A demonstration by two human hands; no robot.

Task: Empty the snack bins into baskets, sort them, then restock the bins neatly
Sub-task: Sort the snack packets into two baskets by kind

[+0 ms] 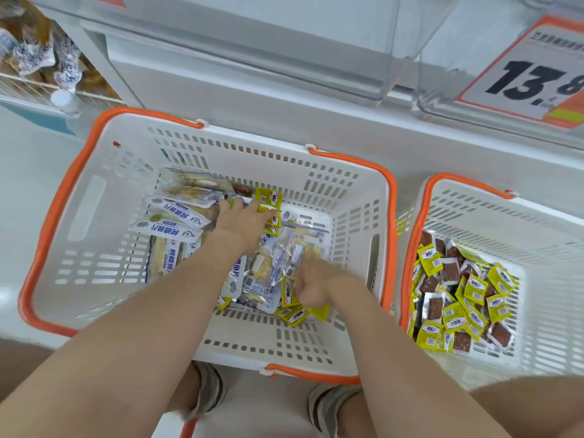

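Since the yellow packets (pixel 294 315) are small, light and slick, pinch each by its flat edge; your right grip (pixel 313 289) is curled round a few at the near side of the big basket (pixel 357 222). Your left grip (pixel 243 222) rests on more farther in, and I cannot tell if it holds any. Soft blue-and-white packs (pixel 172 227) lie over some, the right basket (pixel 553 241) beside holds other yellow ones, and clear bins (pixel 363 58) hang behind.
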